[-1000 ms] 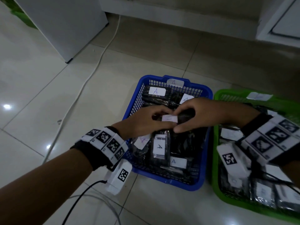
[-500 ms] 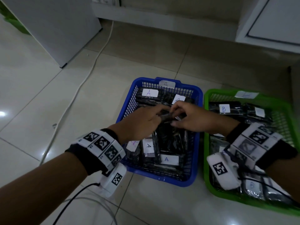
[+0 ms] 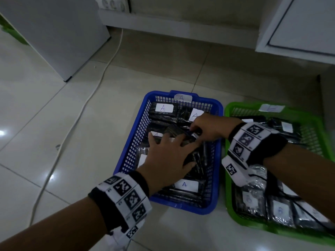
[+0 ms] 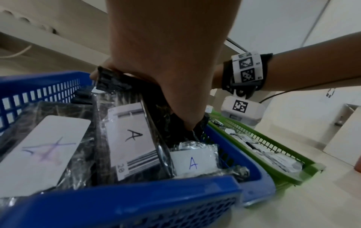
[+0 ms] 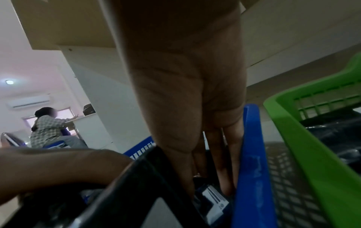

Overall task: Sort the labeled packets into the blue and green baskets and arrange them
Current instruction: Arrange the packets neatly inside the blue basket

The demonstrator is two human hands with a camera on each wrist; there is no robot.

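The blue basket (image 3: 134,147) (image 4: 136,200) holds several dark packets with white "A" labels (image 3: 164,108) (image 4: 134,135). The green basket (image 3: 228,201) (image 4: 273,160) beside it on the right holds packets marked "B" (image 3: 280,211). My left hand (image 3: 168,156) (image 4: 166,54) lies spread on a dark packet (image 3: 174,130) (image 4: 113,81) in the blue basket, with the thumb dug down at the packet's right side. My right hand (image 3: 208,127) (image 5: 185,77) reaches in from the right. Its straight fingers (image 5: 226,177) point down between that packet (image 5: 136,185) and the blue wall (image 5: 252,169).
Both baskets stand on a tiled floor. A white cable (image 3: 79,113) runs along the floor to the left, from a power strip (image 3: 114,4). A white cabinet (image 3: 54,33) stands at the back left, another (image 3: 299,24) at the back right. A seated person (image 5: 50,128) is far off.
Both hands held the packet up over the blue basket; now it lies lower among the packets. My left hand has spread flat on it, and my right hand's fingers have slid down at the right wall.
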